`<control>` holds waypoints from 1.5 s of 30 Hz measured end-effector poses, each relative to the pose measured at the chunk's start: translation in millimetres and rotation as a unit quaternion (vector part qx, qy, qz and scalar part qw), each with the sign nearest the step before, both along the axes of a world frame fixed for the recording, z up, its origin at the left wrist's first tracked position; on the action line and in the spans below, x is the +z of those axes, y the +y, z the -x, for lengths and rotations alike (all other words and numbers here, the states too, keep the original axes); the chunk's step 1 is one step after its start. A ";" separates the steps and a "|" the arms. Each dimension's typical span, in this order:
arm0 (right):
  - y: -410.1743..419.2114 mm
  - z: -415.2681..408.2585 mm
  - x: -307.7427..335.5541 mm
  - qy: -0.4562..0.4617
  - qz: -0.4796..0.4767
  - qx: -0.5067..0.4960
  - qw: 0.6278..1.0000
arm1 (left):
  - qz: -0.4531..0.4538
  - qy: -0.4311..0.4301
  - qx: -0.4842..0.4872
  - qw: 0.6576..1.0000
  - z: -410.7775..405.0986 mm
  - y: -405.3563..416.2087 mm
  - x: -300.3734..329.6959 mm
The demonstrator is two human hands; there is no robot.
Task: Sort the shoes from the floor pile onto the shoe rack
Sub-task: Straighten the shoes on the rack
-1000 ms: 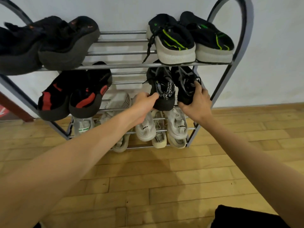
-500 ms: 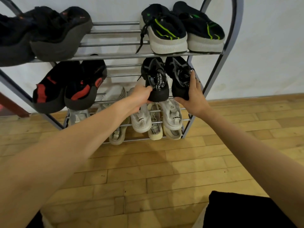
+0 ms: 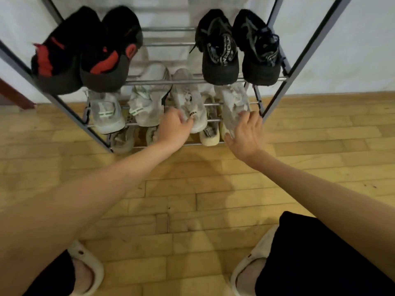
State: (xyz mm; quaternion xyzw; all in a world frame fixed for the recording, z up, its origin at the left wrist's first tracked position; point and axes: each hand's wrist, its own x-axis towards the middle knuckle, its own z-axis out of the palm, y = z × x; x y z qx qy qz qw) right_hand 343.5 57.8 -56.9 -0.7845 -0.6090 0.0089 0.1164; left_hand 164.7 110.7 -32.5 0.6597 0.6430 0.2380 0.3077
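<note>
**Both hands on white sneakers, lower rack shelf**

Shoe rack [image 3: 297,60] stands against the wall on a wood floor [image 3: 192,189]. Left hand [image 3: 174,130] reaches to the rack's lower shelf, fingers curled around the heel end of a white sneaker [image 3: 188,99] with a small black tag. Right hand [image 3: 245,135] is at the right end of the same shelf, fingers spread and bent over the heel of a second white sneaker [image 3: 234,99]; firm grip or just touching, cannot tell. Left of these on that shelf: two white sneakers with green stripes [image 3: 106,112]. Shelf above holds a black pair with lettered straps [image 3: 220,50] at the rack's right, a black-and-red pair [image 3: 85,54] at its left. Beige shoes [image 3: 210,133] sit on the rack's bottom rails. Person wears cream slides [image 3: 85,268], in front of the rack.
</note>
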 end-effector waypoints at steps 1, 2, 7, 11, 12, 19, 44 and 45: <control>3.7 0.1 -7.9 0.026 0.001 -0.040 0.999 | 0.046 0.024 0.026 0.998 -3.1 2.6 -9.4; 9.3 0.2 -15.7 0.054 -0.001 -0.072 0.996 | 0.084 0.033 0.049 0.995 -7.3 5.5 -17.4; 44.4 2.2 -42.5 0.141 -0.009 -0.176 0.974 | 0.199 -0.205 0.140 0.948 -25.8 28.9 -38.7; 55.7 -2.5 -46.7 0.187 -0.052 -0.204 0.960 | 0.195 -0.270 0.159 0.929 -24.7 34.2 -44.3; 56.4 -4.8 -49.2 0.201 -0.064 -0.199 0.957 | 0.200 -0.284 0.162 0.924 -23.9 34.6 -45.7; 53.5 -19.1 -52.4 0.245 -0.191 -0.216 0.926 | 0.297 -0.417 0.174 0.841 -18.6 38.2 -42.4; 22.1 -55.7 -57.1 0.224 -0.162 -0.075 0.958 | 0.208 -0.354 0.151 0.899 -81.8 25.7 -46.9; 22.0 -56.1 -56.6 0.224 -0.162 -0.074 0.958 | 0.203 -0.350 0.138 0.904 -84.9 28.0 -43.9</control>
